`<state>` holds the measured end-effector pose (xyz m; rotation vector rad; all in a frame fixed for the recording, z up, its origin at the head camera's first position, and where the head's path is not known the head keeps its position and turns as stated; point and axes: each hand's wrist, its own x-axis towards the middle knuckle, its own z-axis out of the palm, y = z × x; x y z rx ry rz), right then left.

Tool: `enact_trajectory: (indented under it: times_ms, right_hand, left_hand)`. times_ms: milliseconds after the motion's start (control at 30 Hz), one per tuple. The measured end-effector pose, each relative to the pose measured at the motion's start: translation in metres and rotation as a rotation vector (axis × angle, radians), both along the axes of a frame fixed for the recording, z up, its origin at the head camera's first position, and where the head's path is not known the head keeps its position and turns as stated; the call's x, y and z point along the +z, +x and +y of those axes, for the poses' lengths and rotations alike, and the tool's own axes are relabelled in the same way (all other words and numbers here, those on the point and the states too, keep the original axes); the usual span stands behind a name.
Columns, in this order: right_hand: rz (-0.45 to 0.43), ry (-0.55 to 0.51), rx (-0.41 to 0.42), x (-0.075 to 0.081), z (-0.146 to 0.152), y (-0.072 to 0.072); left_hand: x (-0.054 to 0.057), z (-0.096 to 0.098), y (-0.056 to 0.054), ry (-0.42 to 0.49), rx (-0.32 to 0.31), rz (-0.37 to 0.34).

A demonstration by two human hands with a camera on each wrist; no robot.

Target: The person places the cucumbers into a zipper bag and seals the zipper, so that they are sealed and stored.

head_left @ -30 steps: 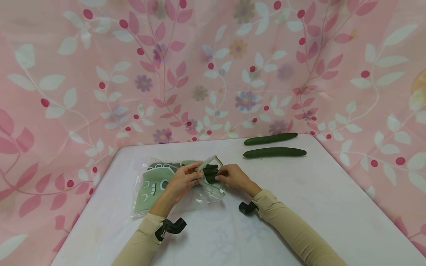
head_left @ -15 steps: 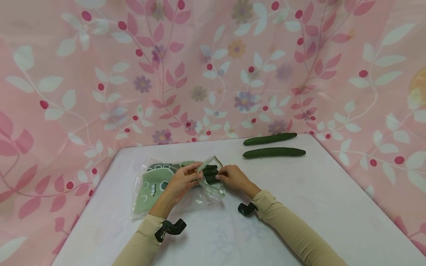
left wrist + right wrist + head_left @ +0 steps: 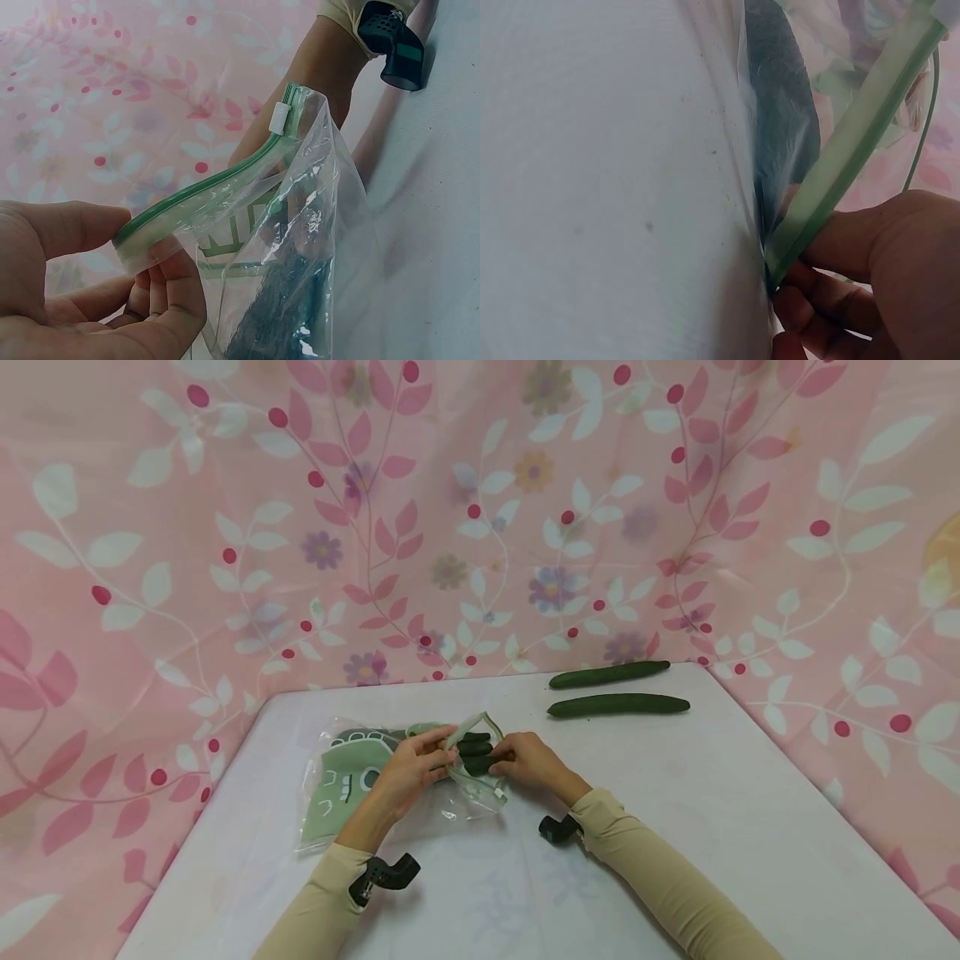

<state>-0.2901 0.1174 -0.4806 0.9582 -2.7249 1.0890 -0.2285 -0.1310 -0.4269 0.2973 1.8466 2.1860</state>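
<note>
A clear zip bag (image 3: 468,806) with a green cartoon face on it lies at the table's left, its mouth pointing right. My left hand (image 3: 416,764) pinches the upper edge of that mouth between thumb and fingers; the left wrist view shows the green zip strip (image 3: 202,187) and its white slider (image 3: 280,118). Several dark green cucumbers (image 3: 475,749) lie inside, ends towards the mouth. My right hand (image 3: 528,760) is at the opening, fingers curled at the end of the nearest cucumber (image 3: 480,766). In the right wrist view the zip strip partly hides those fingers.
Two long cucumbers lie at the back right of the white table (image 3: 675,827), one farther cucumber (image 3: 609,674) and one nearer cucumber (image 3: 618,705). A pink floral curtain (image 3: 450,527) hangs behind the table.
My right fingers have shifted slightly down and right at the bag's mouth, and more of the nearest cucumber's end shows. The left hand and the bag stay where they were.
</note>
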Motion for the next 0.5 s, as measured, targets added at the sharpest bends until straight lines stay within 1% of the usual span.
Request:
enact_trajectory:
  times_ms: [300,400,500]
  right_hand:
    - [0.074,0.044,0.017,0.0023,-0.0029,0.0040]
    - [0.062,0.048,0.008,0.0030,-0.0038,0.0047]
    - [0.018,0.042,-0.012,0.0037,-0.0038,0.0056]
  left_hand:
    - [0.0002,0.0007,0.0001,0.002,0.010,-0.003]
    - [0.0004,0.0008,0.0002,0.006,0.014,-0.003]
    - [0.0002,0.0010,0.0006,0.009,0.016,-0.005]
